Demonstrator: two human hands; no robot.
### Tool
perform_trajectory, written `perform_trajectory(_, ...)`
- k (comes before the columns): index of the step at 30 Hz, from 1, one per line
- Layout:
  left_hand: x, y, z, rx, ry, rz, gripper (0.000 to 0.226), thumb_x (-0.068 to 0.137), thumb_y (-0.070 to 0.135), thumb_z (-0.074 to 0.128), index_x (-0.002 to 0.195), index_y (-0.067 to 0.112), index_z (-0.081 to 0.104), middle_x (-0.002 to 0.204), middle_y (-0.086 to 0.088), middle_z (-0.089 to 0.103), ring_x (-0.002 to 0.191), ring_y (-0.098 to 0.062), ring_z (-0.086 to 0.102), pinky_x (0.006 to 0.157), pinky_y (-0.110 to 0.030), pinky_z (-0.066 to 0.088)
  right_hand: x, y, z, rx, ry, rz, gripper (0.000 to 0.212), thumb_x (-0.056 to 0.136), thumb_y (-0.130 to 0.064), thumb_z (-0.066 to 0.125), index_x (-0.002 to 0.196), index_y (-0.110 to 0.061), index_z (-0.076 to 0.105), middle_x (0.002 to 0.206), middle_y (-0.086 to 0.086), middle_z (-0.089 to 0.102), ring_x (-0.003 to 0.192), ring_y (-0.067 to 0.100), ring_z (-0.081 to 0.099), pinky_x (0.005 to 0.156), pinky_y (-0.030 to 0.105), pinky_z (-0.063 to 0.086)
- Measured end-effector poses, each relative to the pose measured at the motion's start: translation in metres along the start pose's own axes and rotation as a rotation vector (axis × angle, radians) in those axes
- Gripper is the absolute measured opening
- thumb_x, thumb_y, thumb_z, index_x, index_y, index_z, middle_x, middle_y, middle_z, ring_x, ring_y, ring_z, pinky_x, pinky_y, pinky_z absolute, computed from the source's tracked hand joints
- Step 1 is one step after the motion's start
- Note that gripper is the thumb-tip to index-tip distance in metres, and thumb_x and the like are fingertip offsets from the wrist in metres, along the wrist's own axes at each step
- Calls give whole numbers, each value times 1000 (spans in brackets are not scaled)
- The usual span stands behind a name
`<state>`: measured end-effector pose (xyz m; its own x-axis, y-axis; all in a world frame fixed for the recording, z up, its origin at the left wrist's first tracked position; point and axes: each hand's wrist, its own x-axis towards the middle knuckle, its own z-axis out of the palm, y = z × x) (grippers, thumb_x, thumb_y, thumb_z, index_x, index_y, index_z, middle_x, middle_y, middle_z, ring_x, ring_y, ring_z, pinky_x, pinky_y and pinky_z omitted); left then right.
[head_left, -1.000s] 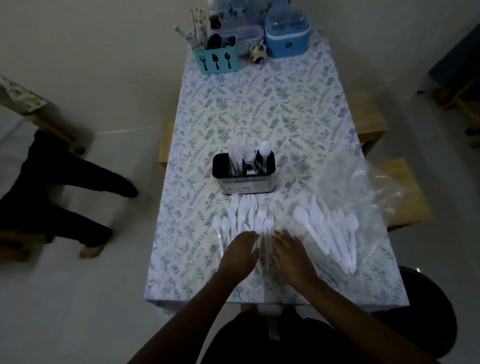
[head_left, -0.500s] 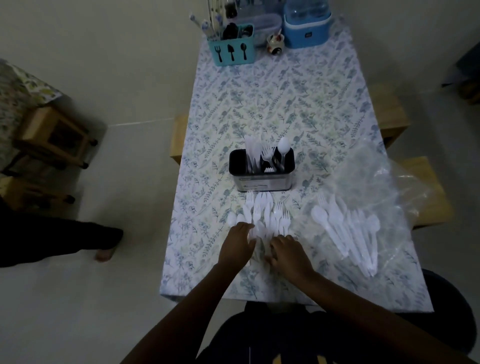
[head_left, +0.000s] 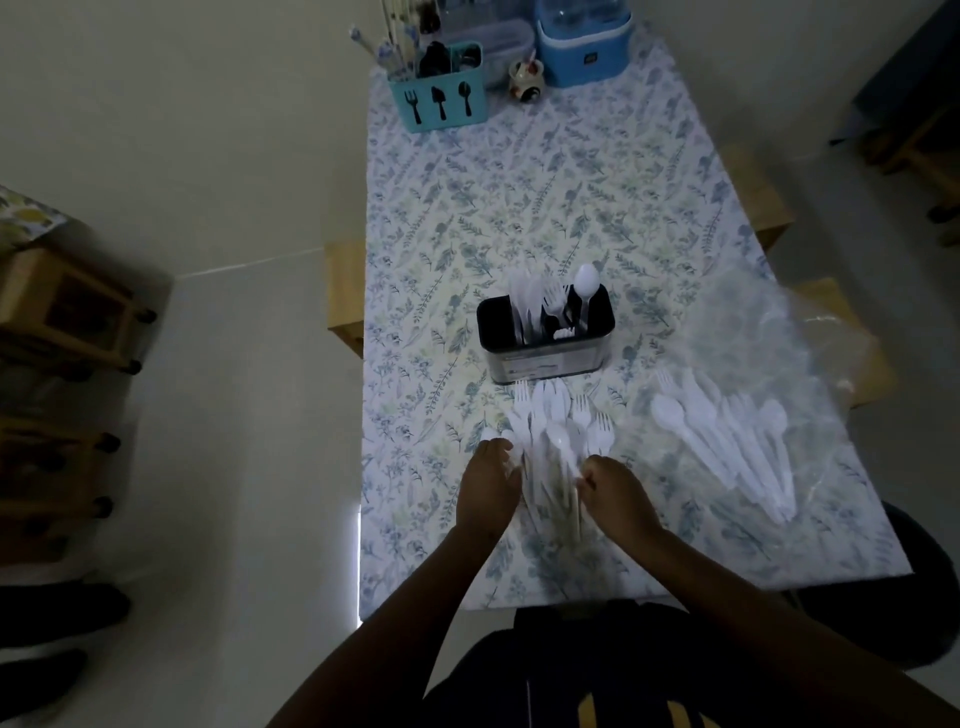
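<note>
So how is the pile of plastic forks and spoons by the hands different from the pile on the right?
The near pile lies on the bare tablecloth, bunched between the left hand and right hand; the right pile lies on a clear plastic bag, untouched, fanned out and slanted. Both are white forks and spoons.

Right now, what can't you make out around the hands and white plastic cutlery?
Head view:
White plastic cutlery pile: handles covered by left hand and right hand.
Grip: palms face down, dim light.
Black metal caddy: front wall hides its contents' lower halves.
Blue plastic box: top cut by frame edge.
</note>
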<state>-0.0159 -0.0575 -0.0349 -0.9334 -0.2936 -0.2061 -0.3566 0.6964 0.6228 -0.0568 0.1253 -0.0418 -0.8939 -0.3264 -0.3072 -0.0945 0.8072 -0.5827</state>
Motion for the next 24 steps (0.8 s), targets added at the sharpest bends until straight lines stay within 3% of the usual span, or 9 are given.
perform_trajectory(3, -2, -12, -5, -56, 25, -78, 19, 84, 14, 60, 102, 12, 56, 93, 0, 52, 81, -13, 50, 70, -22, 41, -5, -1, 0, 75, 55, 65, 27, 89, -20, 61, 67, -14, 46, 63, -1, 46, 59, 14, 46, 54, 29, 32)
perform_trajectory(10, 0, -16, -5, -5, -42, -117, 30, 81, 31, 67, 101, 12, 56, 95, -3, 57, 85, -17, 57, 71, -25, 44, -23, -12, 9, 169, 107, 101, 10, 87, -19, 66, 84, -11, 61, 77, 0, 61, 72, 14, 59, 64, 23, 44)
perform_trajectory(15, 2, -10, -5, -73, -22, -240, 38, 77, 13, 71, 106, 6, 47, 96, -7, 60, 87, -22, 59, 70, -29, 49, -24, -12, 0, 190, 63, 82, 10, 86, -18, 67, 85, -9, 63, 75, -2, 61, 71, 12, 58, 61, 14, 38)
perform_trajectory(20, 5, -7, -13, -94, -73, -358, 21, 79, 3, 58, 100, 3, 53, 87, -4, 59, 75, -17, 56, 53, -19, 39, -21, -10, -14, 219, 48, 66, 13, 85, -22, 68, 78, -17, 59, 72, -8, 58, 68, 4, 54, 59, 9, 35)
perform_trajectory(22, 4, -7, -13, -85, -85, -349, 8, 81, 3, 54, 88, 3, 57, 78, -1, 55, 76, -19, 54, 59, -22, 38, -22, -7, -16, 244, 36, 74, 14, 85, -23, 69, 78, -17, 59, 72, -10, 58, 71, 6, 55, 60, 9, 36)
perform_trajectory(24, 1, -6, -12, -147, -97, -351, 8, 82, 4, 52, 81, -1, 58, 72, -7, 54, 76, -23, 54, 65, -24, 37, -23, -3, -19, 289, 26, 90, 15, 85, -25, 69, 79, -15, 60, 72, -11, 57, 70, 11, 57, 62, 14, 42)
